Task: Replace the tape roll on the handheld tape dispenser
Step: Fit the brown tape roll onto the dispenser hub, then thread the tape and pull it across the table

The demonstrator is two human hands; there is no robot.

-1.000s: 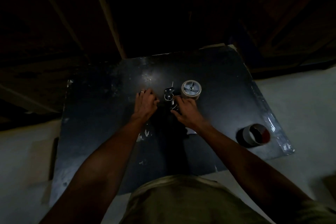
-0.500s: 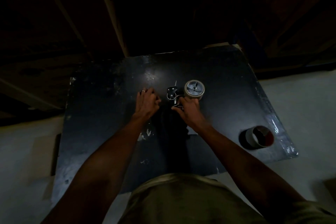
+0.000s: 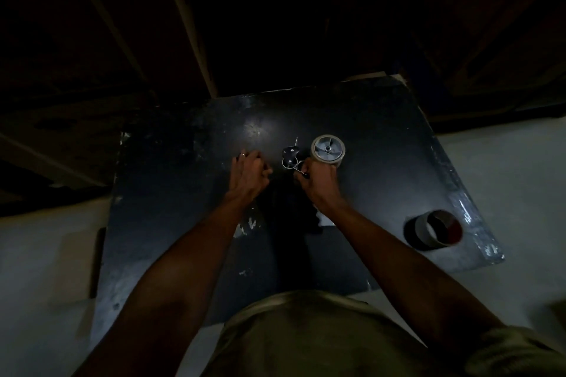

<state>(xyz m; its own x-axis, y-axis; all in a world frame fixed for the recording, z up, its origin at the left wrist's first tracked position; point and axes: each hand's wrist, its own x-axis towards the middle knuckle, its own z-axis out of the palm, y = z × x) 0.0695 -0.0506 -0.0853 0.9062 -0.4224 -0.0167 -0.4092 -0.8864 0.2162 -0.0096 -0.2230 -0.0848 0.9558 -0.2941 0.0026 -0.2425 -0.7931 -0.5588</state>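
Observation:
The handheld tape dispenser [image 3: 289,157] lies on its side in the middle of the dark table [image 3: 183,193], its black head and metal parts showing between my hands. A pale tape roll [image 3: 328,150] sits on its grey hub just right of the head. My right hand [image 3: 320,182] grips the dispenser right below the roll, with its fingers curled and pinching a small metal part. My left hand [image 3: 248,173], wearing a ring, rests on the table left of the head with curled fingers; what they hold is hidden.
An empty cardboard tape core [image 3: 436,231] with a reddish inside lies near the table's right edge. The light floor [image 3: 520,187] surrounds the table, and dark wooden boards [image 3: 190,24] lie beyond its far edge. The scene is very dim.
My right hand has crept a little forward, up against the near side of the roll. My left hand has stayed where it was.

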